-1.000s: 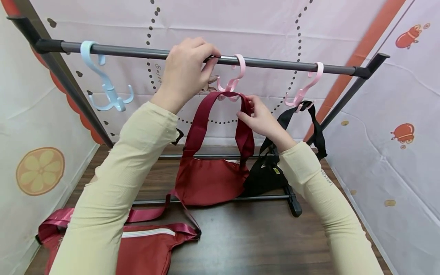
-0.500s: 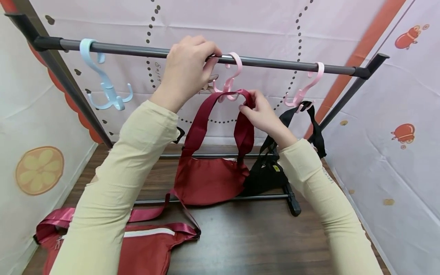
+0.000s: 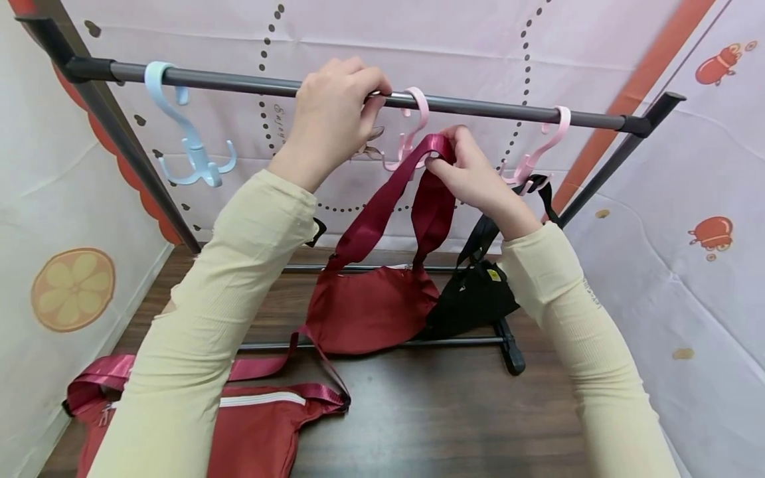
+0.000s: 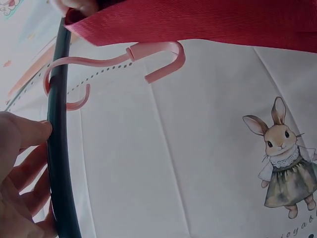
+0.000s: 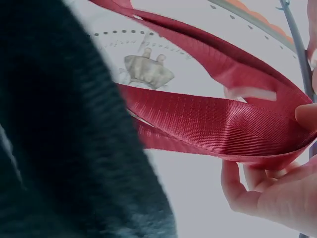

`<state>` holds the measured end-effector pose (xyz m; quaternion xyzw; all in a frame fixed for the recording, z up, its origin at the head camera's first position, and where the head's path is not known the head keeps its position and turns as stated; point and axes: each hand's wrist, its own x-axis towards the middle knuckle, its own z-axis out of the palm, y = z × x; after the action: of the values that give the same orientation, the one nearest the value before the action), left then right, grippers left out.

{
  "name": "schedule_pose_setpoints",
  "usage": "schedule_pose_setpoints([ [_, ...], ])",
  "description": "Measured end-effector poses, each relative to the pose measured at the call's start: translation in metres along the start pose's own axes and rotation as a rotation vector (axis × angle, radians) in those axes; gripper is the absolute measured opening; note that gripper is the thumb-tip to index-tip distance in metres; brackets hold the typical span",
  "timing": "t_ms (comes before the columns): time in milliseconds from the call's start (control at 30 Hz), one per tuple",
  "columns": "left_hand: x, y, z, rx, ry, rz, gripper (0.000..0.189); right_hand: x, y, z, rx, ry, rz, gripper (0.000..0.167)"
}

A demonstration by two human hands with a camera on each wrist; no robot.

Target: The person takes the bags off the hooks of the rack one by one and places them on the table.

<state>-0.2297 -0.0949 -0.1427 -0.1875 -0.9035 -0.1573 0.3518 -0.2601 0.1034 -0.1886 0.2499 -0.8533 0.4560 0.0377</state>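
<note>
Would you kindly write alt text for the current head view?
A person's right hand holds the strap of a red waist bag near a pink hook, while the left hand grips a garment rail. A blue hook hangs at left, a black bag from another pink hook at right; a second red bag lies below.

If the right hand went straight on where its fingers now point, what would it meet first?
Probably the middle pink hook, near the dark rail it hangs on, though depth is unclear.
</note>
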Motion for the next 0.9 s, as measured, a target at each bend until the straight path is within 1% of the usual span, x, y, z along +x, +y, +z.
schedule_pose_setpoints([
  [133, 0.0, -0.001, 0.0, 0.005, -0.004, -0.012, 0.019, 0.0, -0.009, -0.002, 0.024, -0.009, -0.029, 0.029],
  [300, 0.0, -0.002, 0.001, 0.0, -0.005, -0.008, 0.018, -0.006, -0.022, -0.008, 0.063, -0.009, -0.063, 0.026],
  [433, 0.001, -0.002, 0.002, 0.006, -0.004, -0.016, 0.018, -0.009, -0.032, -0.011, 0.041, -0.021, -0.083, 0.027],
  [533, 0.001, -0.003, 0.002, 0.008, -0.005, -0.022, 0.018, -0.011, -0.04, -0.012, 0.036, -0.015, -0.095, 0.026],
  [733, 0.001, -0.005, 0.001, 0.008, -0.016, -0.039, 0.018, -0.015, -0.053, -0.016, 0.08, -0.01, -0.128, 0.023],
  [900, 0.002, -0.005, 0.001, 0.005, -0.02, -0.041, 0.018, -0.017, -0.065, -0.021, 0.105, -0.01, -0.147, 0.019],
])
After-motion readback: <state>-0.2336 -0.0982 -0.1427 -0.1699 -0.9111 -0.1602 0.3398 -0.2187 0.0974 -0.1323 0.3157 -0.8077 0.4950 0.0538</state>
